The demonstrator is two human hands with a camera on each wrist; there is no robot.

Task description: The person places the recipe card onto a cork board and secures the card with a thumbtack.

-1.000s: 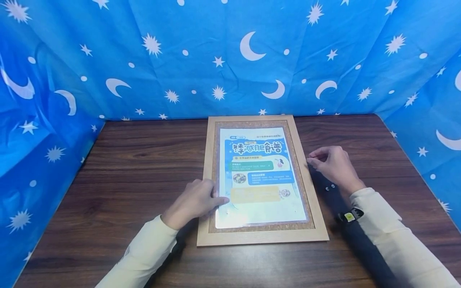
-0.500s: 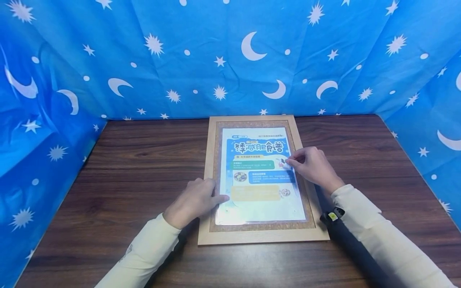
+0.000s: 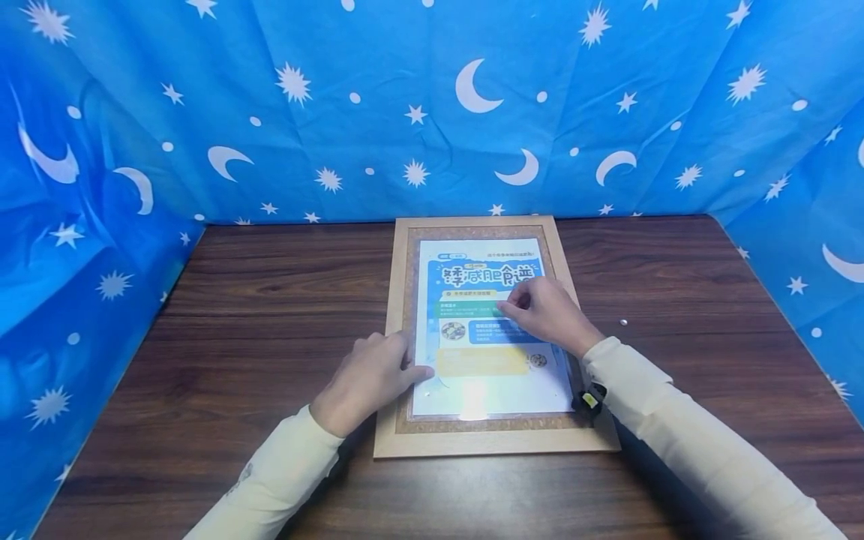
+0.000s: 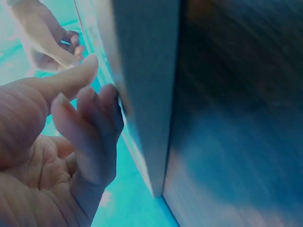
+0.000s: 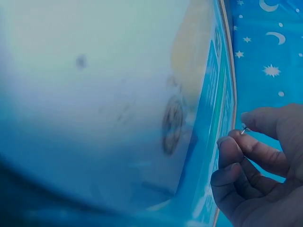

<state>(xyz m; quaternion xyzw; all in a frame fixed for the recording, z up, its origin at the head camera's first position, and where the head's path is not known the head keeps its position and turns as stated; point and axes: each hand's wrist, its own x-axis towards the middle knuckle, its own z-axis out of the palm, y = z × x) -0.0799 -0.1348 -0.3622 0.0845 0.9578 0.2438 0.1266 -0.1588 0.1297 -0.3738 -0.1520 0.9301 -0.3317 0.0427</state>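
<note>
A printed sheet [image 3: 472, 375] with a blue heading lies on a wood-framed cork board [image 3: 496, 444]. My left hand [image 3: 367, 379] rests at the board's left side, its thumb stretched over the sheet's edge. In the left wrist view, the fingertips [image 4: 110, 92] of that hand lie against the frame. Over the upper right part of the sheet, my right hand [image 3: 543, 311] pinches a small push pin [image 5: 244, 129] between thumb and forefinger. The pin's metal point shows in the right wrist view. Tiny pins, such as one pin [image 3: 427, 394], show at the sheet's lower corners.
A small shiny piece [image 3: 624, 322] lies on the dark wooden table [image 3: 270, 300] right of the board. A blue curtain [image 3: 378, 112] with moons and stars hangs behind and along both sides. A watch [image 3: 591, 400] sits at the right wrist.
My right hand has moved left from beside the board's right edge to over the sheet, keeping its pinch. The left hand stays at the board's left side.
</note>
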